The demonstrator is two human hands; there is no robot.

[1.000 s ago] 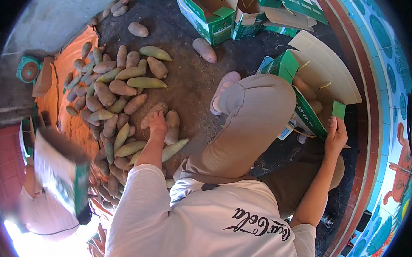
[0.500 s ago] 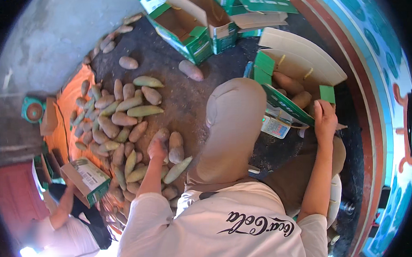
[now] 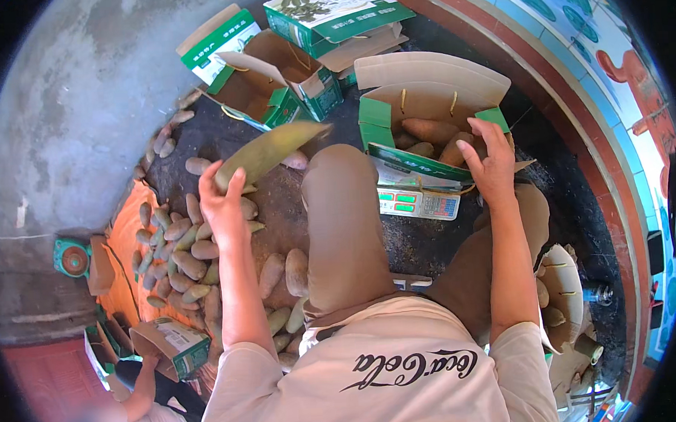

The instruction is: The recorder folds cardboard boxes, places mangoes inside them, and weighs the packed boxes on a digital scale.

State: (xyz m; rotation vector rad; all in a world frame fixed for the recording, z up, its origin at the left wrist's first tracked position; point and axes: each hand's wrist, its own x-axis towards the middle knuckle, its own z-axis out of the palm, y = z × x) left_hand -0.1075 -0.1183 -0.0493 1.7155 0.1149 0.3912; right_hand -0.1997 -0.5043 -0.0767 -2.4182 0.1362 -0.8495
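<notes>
A long green, tapered fruit or tuber [image 3: 271,150] is gripped at its lower end by my left hand [image 3: 220,197], thumb on one side and fingers on the other. It is raised over the heap, blurred at its pointed tip. My right hand [image 3: 490,155] is open, thumb and fingers apart, at the near right corner of an open green carton [image 3: 419,161]. Whether it touches the corner flap I cannot tell. Several brown, potato-like pieces [image 3: 431,130] lie inside this carton. Under its near side is a scale [image 3: 421,203] with lit green digits.
A heap of brown and green pieces [image 3: 193,264] covers the floor to the left, partly on an orange sheet [image 3: 117,258]. More green cartons [image 3: 276,100] stand ahead. At lower left another person [image 3: 146,404] handles a carton [image 3: 182,350]. An open carton [image 3: 564,292] with brown pieces is at right.
My left hand has lifted from the heap, now with the long green piece in it. My right hand has opened at the carton's corner. The view has turned right, showing the scale's display.
</notes>
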